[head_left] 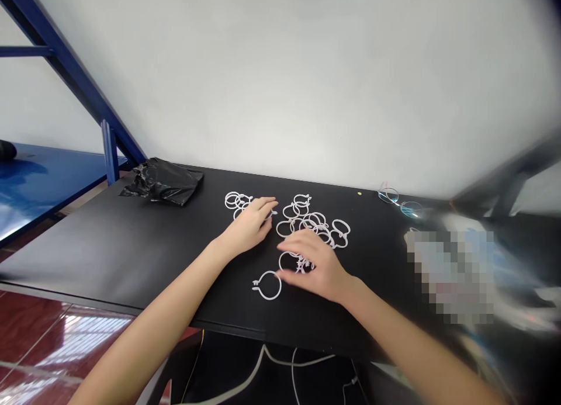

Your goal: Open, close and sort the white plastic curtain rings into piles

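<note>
White plastic snap rings lie on a black table in two groups. My left hand (252, 225) is at the smaller group of rings (232, 200), fingers curled around a white ring (274, 213) whose clip end shows beside the fingertips. The rest of that ring is hidden by the hand. Over the near side of the larger pile of rings (313, 222) hovers my right hand (316, 263), thumb and fingers apart, with nothing visibly gripped. Close to its thumb tip, one separate ring (269, 298) lies flat, its clip ends pointing left.
A crumpled black plastic bag (170, 180) lies at the back left of the table (109, 235). Eyeglasses (400, 204) rest near the wall at right, behind a clear plastic package (508, 270), partly blurred out. A blue metal frame (87, 83) stands left; cables (245, 378) hang below.
</note>
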Action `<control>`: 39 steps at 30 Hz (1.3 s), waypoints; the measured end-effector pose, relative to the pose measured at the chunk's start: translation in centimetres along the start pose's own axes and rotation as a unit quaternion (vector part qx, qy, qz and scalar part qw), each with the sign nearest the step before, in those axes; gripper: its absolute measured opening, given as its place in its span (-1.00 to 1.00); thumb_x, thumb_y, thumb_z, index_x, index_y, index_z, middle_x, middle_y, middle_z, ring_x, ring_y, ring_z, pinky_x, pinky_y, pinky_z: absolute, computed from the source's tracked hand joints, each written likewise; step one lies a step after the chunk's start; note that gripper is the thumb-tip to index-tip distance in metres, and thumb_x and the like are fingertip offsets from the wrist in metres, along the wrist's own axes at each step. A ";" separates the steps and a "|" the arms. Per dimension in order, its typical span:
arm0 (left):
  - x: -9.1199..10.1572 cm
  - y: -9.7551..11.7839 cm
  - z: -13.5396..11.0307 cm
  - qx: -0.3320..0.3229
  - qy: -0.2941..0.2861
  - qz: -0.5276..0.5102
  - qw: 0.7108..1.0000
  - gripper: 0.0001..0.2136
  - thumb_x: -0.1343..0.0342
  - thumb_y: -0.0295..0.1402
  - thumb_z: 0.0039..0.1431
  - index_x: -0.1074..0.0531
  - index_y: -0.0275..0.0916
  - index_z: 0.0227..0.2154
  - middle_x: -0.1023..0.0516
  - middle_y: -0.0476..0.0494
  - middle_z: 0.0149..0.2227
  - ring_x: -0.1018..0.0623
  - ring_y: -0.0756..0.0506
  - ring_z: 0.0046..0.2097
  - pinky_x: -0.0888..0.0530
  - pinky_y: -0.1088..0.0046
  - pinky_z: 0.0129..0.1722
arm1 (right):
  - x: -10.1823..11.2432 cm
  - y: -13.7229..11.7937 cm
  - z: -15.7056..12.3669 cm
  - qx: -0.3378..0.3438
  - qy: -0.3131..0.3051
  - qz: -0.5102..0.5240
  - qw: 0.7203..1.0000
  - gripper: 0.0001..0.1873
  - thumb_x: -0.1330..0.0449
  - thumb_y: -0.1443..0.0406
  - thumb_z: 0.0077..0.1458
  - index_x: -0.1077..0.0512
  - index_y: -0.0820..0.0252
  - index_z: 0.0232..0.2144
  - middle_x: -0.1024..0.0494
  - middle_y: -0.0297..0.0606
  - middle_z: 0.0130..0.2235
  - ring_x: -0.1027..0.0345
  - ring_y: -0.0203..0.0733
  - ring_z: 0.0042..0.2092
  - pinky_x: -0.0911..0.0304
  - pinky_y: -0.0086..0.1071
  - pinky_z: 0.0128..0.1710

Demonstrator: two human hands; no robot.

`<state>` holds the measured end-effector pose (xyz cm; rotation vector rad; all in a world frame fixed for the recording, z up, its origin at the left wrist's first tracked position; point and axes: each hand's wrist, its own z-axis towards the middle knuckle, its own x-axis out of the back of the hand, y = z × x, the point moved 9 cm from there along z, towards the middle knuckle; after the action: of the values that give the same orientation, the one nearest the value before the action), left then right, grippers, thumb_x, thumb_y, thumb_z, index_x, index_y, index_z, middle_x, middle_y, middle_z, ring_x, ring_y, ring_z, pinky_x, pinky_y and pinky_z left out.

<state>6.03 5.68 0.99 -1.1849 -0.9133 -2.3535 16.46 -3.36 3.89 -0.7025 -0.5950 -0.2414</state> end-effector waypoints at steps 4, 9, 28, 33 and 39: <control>-0.2 -2.8 -0.1 0.039 -0.011 0.067 0.997 -0.68 0.08 -0.50 0.24 -0.37 -0.44 0.02 -0.43 -0.41 0.05 -0.43 -0.26 0.11 -0.39 0.13 0.15 | -3.8 -2.8 -1.1 0.092 -0.145 -0.056 0.984 -0.56 -0.31 0.10 0.06 -0.46 0.24 -0.07 -0.61 -0.13 -0.10 -0.39 0.00 0.03 -0.15 0.00 0.20; -0.3 -3.7 -0.3 0.070 -0.013 0.125 0.990 -0.71 0.05 -0.49 0.24 -0.39 -0.42 -0.02 -0.46 -0.40 0.00 -0.44 -0.30 0.07 -0.38 0.05 0.10 | -5.2 -2.0 -1.5 0.063 -0.186 -0.072 0.978 -0.74 -0.22 0.28 0.18 -0.47 0.23 -0.08 -0.60 -0.15 -0.12 -0.43 -0.13 -0.07 -0.19 -0.06 0.17; -1.8 2.6 -0.1 0.084 -0.105 -0.441 0.887 -0.55 -0.32 -0.28 0.03 -0.41 -0.28 -0.01 -0.53 -0.22 -0.08 -0.56 -0.11 -0.11 -0.54 0.32 -0.07 | 1.6 4.7 -1.2 -0.184 0.184 0.171 0.950 -0.79 -0.22 0.34 0.16 -0.53 0.00 -0.15 -0.48 -0.22 -0.10 -0.42 -0.12 -0.05 -0.43 -0.16 -0.05; -1.8 2.1 0.0 0.085 -0.100 -0.440 0.888 -0.60 -0.33 -0.29 0.01 -0.46 -0.30 -0.07 -0.55 -0.18 -0.15 -0.56 -0.11 -0.13 -0.55 0.33 -0.10 | 1.6 4.9 -1.5 -0.206 0.173 0.135 0.954 -0.80 -0.20 0.29 0.18 -0.57 -0.01 -0.16 -0.47 -0.24 -0.23 -0.43 -0.17 -0.20 -0.45 -0.24 -0.21; -1.1 2.1 0.2 0.055 -0.086 -0.423 0.900 -0.66 -0.31 -0.33 0.01 -0.50 -0.30 -0.12 -0.51 -0.19 -0.14 -0.55 -0.10 -0.12 -0.52 0.32 -0.04 | 1.0 5.0 -1.4 -0.199 0.149 0.170 0.954 -0.81 -0.21 0.28 0.19 -0.59 0.00 -0.18 -0.57 -0.25 -0.28 -0.45 -0.17 -0.23 -0.44 -0.27 -0.25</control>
<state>7.98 4.27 0.97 -1.0904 -1.9070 -2.7781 19.81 -0.60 0.97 -1.1202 -0.1276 -0.1416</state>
